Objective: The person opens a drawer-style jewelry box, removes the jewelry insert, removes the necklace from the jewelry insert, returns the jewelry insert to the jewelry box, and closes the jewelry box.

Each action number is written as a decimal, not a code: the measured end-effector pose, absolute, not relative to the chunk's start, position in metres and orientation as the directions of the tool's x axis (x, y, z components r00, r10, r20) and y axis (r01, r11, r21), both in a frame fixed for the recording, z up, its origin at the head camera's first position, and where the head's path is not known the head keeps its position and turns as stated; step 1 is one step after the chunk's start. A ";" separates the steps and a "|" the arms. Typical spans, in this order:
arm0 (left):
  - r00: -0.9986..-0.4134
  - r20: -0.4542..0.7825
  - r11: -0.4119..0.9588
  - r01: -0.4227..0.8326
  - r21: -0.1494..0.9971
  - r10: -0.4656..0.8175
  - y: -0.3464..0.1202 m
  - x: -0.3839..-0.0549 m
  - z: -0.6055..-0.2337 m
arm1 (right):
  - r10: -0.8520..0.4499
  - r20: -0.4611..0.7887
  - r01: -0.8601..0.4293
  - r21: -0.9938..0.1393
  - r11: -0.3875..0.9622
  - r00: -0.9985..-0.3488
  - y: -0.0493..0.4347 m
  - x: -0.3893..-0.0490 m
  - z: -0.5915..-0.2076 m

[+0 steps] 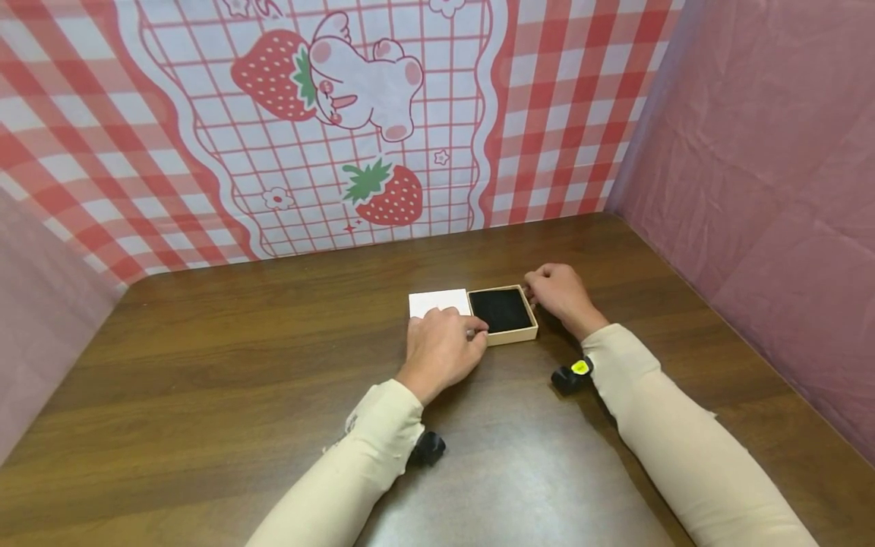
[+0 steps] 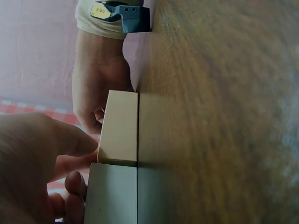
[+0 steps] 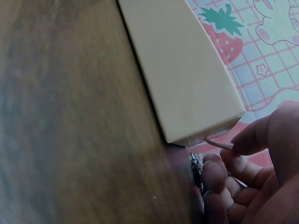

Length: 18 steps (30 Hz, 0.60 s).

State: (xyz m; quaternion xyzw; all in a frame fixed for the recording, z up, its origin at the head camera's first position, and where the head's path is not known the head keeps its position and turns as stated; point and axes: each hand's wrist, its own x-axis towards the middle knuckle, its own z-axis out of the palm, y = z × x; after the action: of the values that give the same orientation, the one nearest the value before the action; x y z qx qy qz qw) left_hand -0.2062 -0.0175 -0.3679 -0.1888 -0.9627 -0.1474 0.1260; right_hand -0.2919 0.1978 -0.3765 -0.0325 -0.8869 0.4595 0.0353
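A shallow tan box (image 1: 514, 336) with a black insert (image 1: 501, 309) sits on the table. Against its left side lies a white box or lid (image 1: 437, 300). My left hand (image 1: 443, 349) rests over the white piece, with thumb and index finger touching the tan box's upper left edge; its other fingers bend over the white piece. At the far right end, my right hand (image 1: 559, 292) pinches a thin strip (image 3: 218, 143) sticking out from the box's end wall. A shiny dark-silver, chain-like thing (image 3: 196, 170) lies by the right fingertips; whether it is held is unclear.
The brown wooden table (image 1: 225, 395) carries both pieces. Behind it hangs a red-checked cloth (image 1: 560, 114) with strawberries; a pink cloth (image 1: 772, 167) hangs on the right. Each wrist bears a black camera (image 1: 566, 380).
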 end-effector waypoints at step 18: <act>-0.885 0.294 0.874 0.430 0.226 0.360 -0.021 -0.205 -0.368 | 0.029 0.025 0.000 -0.768 0.640 -0.999 0.198 -0.292 -0.376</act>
State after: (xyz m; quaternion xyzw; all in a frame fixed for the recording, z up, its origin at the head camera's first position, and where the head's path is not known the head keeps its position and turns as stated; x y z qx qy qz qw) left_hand -0.2054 -0.0207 -0.3680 -0.2057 -0.9602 -0.1440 0.1224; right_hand -0.2923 0.1977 -0.3759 -0.0080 -0.9054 0.4241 0.0175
